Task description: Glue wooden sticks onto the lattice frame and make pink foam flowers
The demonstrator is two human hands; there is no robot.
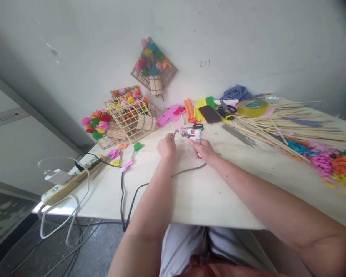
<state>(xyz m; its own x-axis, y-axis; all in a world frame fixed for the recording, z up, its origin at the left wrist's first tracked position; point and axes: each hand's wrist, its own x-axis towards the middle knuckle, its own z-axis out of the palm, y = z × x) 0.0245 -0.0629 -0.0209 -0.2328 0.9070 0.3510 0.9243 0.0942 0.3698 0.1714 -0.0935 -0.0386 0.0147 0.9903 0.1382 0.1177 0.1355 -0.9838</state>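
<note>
My right hand [204, 151] is wrapped round the handle of a white glue gun [198, 134], its nozzle end pointing left. Opposite it, my left hand [166, 146] pinches a thin stem with a pale pink paper flower [178, 127] at its tip. Flower and nozzle are close together; whether they touch I cannot tell. Just behind the glue gun lie black-handled scissors [197, 126]. To the left of my left hand, several finished paper flowers rest on the table, among them a green flower [138, 146] and a pink flower [113, 154].
A power strip [83, 173] with cables lies along the left edge. Flower-filled stick lattices [132, 119] stand at the back left. Behind are crepe paper [171, 115], a phone [210, 114] and tape [253, 108]. Bamboo sticks [259, 134] and coloured paper pieces [323, 161] spread right.
</note>
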